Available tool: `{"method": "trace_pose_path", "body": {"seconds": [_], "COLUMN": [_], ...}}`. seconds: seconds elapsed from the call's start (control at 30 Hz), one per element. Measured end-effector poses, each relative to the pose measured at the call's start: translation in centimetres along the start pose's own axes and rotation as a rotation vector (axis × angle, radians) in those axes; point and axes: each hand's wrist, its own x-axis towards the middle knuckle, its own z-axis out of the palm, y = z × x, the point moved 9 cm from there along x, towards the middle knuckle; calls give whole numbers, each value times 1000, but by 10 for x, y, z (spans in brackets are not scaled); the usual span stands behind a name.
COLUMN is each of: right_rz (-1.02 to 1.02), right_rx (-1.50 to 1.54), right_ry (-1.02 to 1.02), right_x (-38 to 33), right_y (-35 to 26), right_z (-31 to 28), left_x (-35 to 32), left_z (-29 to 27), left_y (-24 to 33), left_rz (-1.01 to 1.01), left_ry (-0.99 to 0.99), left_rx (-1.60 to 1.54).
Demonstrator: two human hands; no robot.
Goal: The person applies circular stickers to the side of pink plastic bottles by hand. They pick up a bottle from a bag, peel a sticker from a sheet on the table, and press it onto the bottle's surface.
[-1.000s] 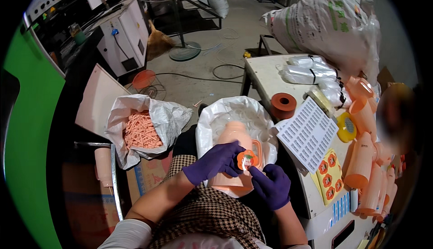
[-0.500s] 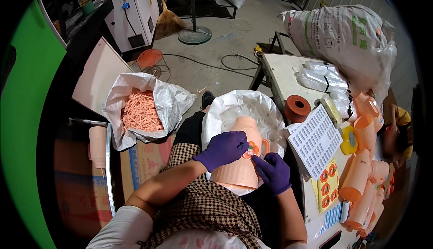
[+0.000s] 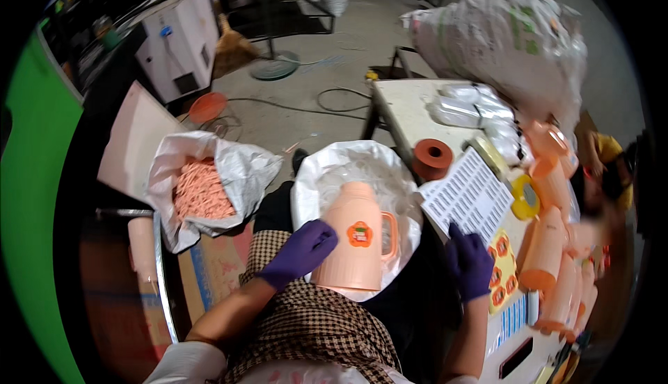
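Note:
A peach plastic jug shell (image 3: 346,262) with a side handle leans across my lap and the white bag. An orange flower-shaped sticker (image 3: 360,234) lies on its front. My left hand (image 3: 300,253), in a purple glove, lies against the jug's left side with its fingers curled closed; what they hold, if anything, is hidden. At the table's edge, my right hand (image 3: 470,264), also gloved, is beside the white sheet of printed labels (image 3: 467,196). Its index finger stretches up over the sheet's lower edge. Close to that hand lies a yellow sticker sheet (image 3: 499,273) with orange flower stickers.
The white bag (image 3: 306,175) before me holds clear plastic pieces. To the left, a sack (image 3: 261,165) holds small peach parts. On the table (image 3: 396,102) are a brown tape roll (image 3: 432,159), plastic-wrapped bundles (image 3: 466,109), several peach shells (image 3: 543,248) and a phone (image 3: 515,357).
My right hand has left the sticker and moved right to the label sheet. My left hand has drawn back from the sticker to the jug's left side. The whole view has shifted.

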Motion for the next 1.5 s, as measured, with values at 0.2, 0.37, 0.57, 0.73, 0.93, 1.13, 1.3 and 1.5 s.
{"method": "trace_pose_path", "body": {"seconds": [0.2,0.37,0.57,0.73,0.93,1.13,1.3,1.5], "right_rz": [-122,-311,400,188,310,135,334,467], "right_rx": [195,263,833,192,-87,2157,2376,1305], "right_ry": [172,-279,-39,496,298,330,-225,-110], "right_x": [26,-76,-86,-69,-45,-22,-47,-42], "right_y": [1,-121,-7,80,239,175,118,6], "right_z": [0,110,93,-32,-75,-73,99,81], "left_x": [-56,-52,-53,-61,-72,-126,-289,-521], "left_z": [-21,13,22,4,-54,-160,-276,-357], "left_y": [-74,-67,-45,-31,-66,-50,-219,-285], "left_rz": [-194,-281,-289,-137,-126,-121,-270,-616], "left_ry": [205,162,95,163,387,641,1157,1475], "left_rx": [-132,-590,-745,-288,-157,-125,-321,323]}}
